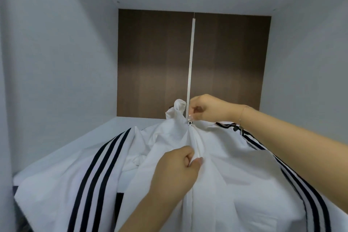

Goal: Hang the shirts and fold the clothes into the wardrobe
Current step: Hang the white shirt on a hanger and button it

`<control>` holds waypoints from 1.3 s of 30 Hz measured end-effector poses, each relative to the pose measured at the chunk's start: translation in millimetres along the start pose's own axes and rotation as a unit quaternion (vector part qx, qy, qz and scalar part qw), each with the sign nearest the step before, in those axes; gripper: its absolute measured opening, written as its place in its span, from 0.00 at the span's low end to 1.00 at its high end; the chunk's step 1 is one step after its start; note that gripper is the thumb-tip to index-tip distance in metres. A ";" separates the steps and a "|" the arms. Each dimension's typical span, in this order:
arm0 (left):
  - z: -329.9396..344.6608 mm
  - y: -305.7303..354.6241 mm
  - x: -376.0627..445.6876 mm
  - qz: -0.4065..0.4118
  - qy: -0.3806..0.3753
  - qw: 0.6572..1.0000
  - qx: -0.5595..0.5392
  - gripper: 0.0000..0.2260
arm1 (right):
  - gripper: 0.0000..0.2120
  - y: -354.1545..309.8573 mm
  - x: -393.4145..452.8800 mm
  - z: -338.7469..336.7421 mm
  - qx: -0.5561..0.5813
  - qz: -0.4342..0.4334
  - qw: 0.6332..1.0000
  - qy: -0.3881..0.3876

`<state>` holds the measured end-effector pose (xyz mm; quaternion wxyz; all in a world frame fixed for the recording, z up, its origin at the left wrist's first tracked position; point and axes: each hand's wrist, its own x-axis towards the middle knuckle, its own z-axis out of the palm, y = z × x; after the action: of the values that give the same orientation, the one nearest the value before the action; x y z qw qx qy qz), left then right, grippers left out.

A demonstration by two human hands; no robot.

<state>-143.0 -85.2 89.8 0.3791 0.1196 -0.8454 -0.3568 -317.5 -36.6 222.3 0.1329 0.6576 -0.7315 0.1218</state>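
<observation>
A white jacket [216, 175] with black stripes on its sleeves lies spread on the white shelf [131, 128] inside the wardrobe [56, 62]. The right hand [209, 108] pinches the zipper pull [189, 123] near the collar. The left hand [177, 167] pinches the cloth beside the zipper, lower down. A thin bracelet [243, 112] sits on the right wrist.

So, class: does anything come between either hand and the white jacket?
Nothing visible does. The right hand pinches at the zipper pull near the collar, and the left hand grips the white jacket fabric beside the zip line, lower down.
</observation>
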 end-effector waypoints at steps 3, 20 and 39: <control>-3.6 -0.8 1.9 -0.034 -0.039 0.998 -0.031 0.19 | 0.04 4.9 -11.5 -2.9 0.066 -0.024 0.997 0.013; -29.1 -13.7 104.9 0.032 -0.235 0.963 0.129 0.15 | 0.05 0.5 -54.2 60.8 0.266 0.131 0.954 -0.050; -43.7 -69.2 94.1 -0.038 -0.202 0.975 0.085 0.07 | 0.14 4.1 -18.8 79.4 0.142 0.230 0.954 -0.128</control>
<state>-180.4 -201.6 114.1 0.1752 0.1088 -0.9265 -0.3148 -322.4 -46.6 141.5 -0.0886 0.4940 -0.8488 0.1665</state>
